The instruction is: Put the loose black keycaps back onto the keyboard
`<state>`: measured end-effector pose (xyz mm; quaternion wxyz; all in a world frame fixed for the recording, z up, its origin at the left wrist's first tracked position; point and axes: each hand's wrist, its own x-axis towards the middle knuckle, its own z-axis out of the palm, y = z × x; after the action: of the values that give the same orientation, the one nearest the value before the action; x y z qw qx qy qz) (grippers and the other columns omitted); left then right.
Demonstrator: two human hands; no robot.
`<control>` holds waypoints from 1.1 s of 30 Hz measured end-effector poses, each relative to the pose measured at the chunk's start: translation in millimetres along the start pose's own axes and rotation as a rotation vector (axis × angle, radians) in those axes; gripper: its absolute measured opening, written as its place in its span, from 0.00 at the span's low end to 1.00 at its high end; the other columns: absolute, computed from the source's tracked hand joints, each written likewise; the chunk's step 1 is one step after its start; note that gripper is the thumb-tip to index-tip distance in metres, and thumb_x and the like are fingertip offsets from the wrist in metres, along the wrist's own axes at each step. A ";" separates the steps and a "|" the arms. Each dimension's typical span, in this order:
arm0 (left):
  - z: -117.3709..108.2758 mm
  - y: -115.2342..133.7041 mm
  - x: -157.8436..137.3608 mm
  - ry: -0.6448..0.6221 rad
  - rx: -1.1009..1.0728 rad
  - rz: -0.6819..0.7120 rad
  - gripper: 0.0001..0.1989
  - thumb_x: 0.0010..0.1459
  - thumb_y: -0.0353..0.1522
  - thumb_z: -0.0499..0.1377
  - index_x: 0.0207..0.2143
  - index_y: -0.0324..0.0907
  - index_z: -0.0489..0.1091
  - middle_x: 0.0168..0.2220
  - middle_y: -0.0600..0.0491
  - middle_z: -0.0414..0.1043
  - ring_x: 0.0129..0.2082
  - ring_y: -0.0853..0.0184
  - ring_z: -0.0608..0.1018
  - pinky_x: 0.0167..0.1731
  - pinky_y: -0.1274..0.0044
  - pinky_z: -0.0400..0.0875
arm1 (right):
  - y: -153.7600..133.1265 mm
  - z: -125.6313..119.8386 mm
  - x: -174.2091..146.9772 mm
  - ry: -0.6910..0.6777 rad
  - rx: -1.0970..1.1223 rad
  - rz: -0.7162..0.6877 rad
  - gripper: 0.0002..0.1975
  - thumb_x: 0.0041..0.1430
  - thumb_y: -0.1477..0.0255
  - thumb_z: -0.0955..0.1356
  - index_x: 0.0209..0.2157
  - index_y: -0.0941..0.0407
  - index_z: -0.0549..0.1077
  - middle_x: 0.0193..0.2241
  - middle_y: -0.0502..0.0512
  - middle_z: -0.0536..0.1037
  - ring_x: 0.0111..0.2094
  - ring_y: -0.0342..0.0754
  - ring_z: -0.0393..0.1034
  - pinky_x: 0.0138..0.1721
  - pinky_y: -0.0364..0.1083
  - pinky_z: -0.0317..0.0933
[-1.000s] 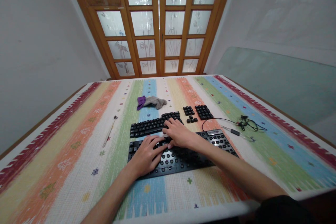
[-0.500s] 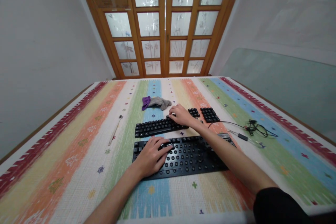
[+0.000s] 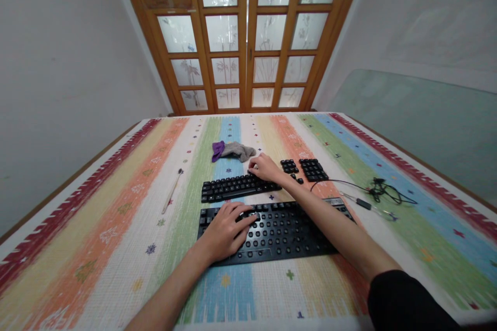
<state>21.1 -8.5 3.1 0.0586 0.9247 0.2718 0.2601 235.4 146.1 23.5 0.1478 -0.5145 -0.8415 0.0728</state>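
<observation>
A black keyboard point(image 3: 272, 253) lies across the tablecloth, most of its keys stripped down to bare switch posts, with a row of caps along its top edge. My left hand point(image 3: 229, 230) rests on its left part, fingers stretched out, the index fingertip by a lone keycap point(image 3: 257, 216). Behind the keyboard, loose black keycaps point(image 3: 229, 187) are laid out in rows. At the upper right end of these rows is my right hand point(image 3: 266, 168), its thumb and fingers pinched on a keycap that is mostly hidden.
Two smaller keycap groups, a nearer one point(image 3: 289, 166) and a number block point(image 3: 313, 169), lie to the right. A grey and purple cloth point(image 3: 233, 151) sits behind. A thin brush point(image 3: 173, 191) lies left. A coiled cable point(image 3: 382, 191) and a dark-handled wire tool point(image 3: 364, 204) lie right.
The view has shifted slightly. Both hands stay in nearly the same places, the right still pinching at the keycap rows and the left still on the keyboard.
</observation>
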 end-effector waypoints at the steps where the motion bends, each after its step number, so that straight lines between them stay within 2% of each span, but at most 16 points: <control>1: 0.4 -0.1 -0.1 -0.002 0.001 -0.002 0.18 0.64 0.27 0.53 0.55 0.43 0.70 0.54 0.44 0.70 0.53 0.56 0.70 0.55 0.57 0.66 | 0.4 0.7 0.9 0.003 0.011 -0.001 0.06 0.58 0.76 0.69 0.33 0.57 0.80 0.34 0.56 0.82 0.42 0.53 0.71 0.46 0.47 0.60; 8: 0.6 0.5 -0.3 0.001 0.026 0.005 0.18 0.64 0.27 0.53 0.54 0.43 0.71 0.54 0.43 0.70 0.54 0.55 0.70 0.54 0.56 0.67 | -0.6 3.2 2.1 0.023 0.092 -0.023 0.05 0.56 0.79 0.69 0.32 0.59 0.78 0.33 0.56 0.81 0.38 0.50 0.72 0.45 0.47 0.60; 13: 1.4 0.0 -1.3 0.005 0.049 0.021 0.19 0.63 0.25 0.53 0.55 0.44 0.71 0.57 0.45 0.69 0.57 0.53 0.69 0.55 0.55 0.67 | -6.9 -0.9 -1.6 0.059 0.151 -0.033 0.07 0.56 0.80 0.69 0.37 0.59 0.75 0.34 0.56 0.80 0.40 0.50 0.71 0.46 0.48 0.61; 17: 0.9 0.2 -1.7 -0.044 0.046 0.014 0.19 0.62 0.25 0.54 0.55 0.44 0.70 0.58 0.45 0.70 0.57 0.54 0.70 0.56 0.53 0.65 | -14.1 -11.5 -9.5 0.079 0.204 -0.077 0.06 0.58 0.78 0.69 0.39 0.58 0.74 0.34 0.54 0.79 0.40 0.49 0.70 0.46 0.48 0.60; 20: 1.7 -0.3 -2.4 -0.062 0.039 0.040 0.21 0.63 0.24 0.53 0.57 0.42 0.68 0.59 0.45 0.69 0.61 0.55 0.69 0.57 0.55 0.66 | -19.5 -22.2 -22.9 0.078 0.243 -0.125 0.04 0.58 0.77 0.70 0.37 0.58 0.74 0.34 0.54 0.79 0.40 0.49 0.70 0.46 0.48 0.60; 24: 5.1 -2.4 -4.2 -0.059 0.036 0.083 0.22 0.64 0.24 0.51 0.60 0.39 0.65 0.62 0.44 0.65 0.66 0.58 0.62 0.61 0.60 0.65 | -25.3 -35.0 -49.2 0.061 0.286 -0.168 0.03 0.57 0.77 0.70 0.35 0.58 0.74 0.33 0.54 0.78 0.40 0.49 0.69 0.45 0.48 0.60; 29: 7.3 -5.3 -4.9 -0.073 0.008 0.070 0.23 0.64 0.24 0.51 0.60 0.40 0.64 0.62 0.44 0.65 0.65 0.60 0.65 0.62 0.60 0.64 | -30.7 -43.3 -86.5 0.041 0.346 -0.192 0.02 0.59 0.76 0.70 0.35 0.57 0.73 0.34 0.53 0.78 0.39 0.48 0.68 0.42 0.47 0.61; 33: 7.4 -6.5 -4.5 -0.075 -0.007 0.070 0.24 0.63 0.24 0.51 0.61 0.41 0.63 0.63 0.45 0.65 0.65 0.62 0.65 0.63 0.61 0.63 | -35.3 -40.3 -113.5 0.015 0.424 -0.205 0.02 0.59 0.77 0.69 0.35 0.56 0.72 0.34 0.53 0.77 0.39 0.47 0.68 0.41 0.46 0.62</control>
<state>18.7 -5.2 -6.9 0.0628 0.9426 0.2360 0.2279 267.1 27.9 51.6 0.2653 -0.3843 -0.8542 0.2288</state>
